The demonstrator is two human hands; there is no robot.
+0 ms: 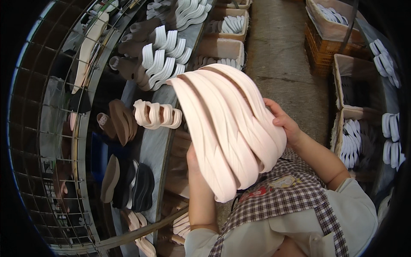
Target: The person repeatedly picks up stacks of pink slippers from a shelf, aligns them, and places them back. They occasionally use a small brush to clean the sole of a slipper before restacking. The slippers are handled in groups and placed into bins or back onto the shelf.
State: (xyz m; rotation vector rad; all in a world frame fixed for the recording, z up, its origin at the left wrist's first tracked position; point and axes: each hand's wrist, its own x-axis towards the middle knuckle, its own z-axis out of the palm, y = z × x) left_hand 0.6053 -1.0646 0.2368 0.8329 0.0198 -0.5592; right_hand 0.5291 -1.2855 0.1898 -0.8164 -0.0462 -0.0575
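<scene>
A fanned row of several pale pink shoe soles (227, 128) is held up in front of my body, pressed side by side. My right hand (283, 122) grips its right end, thumb and fingers closed against the edge. At the lower left, my left hand (192, 157) supports the row from behind; its fingers are mostly hidden by the soles. To the left, a smaller group of cream-pink soles (157, 115) stands on the metal table (156, 143), apart from my hands.
White soles (165, 60) and brown soles (123, 122) line the table, with black soles (143, 186) nearer. A wire rack (47, 171) curves along the left. Lined baskets (222, 47) stand beside the aisle floor (274, 47). More bins (338, 81) and an orange crate (319, 49) are right.
</scene>
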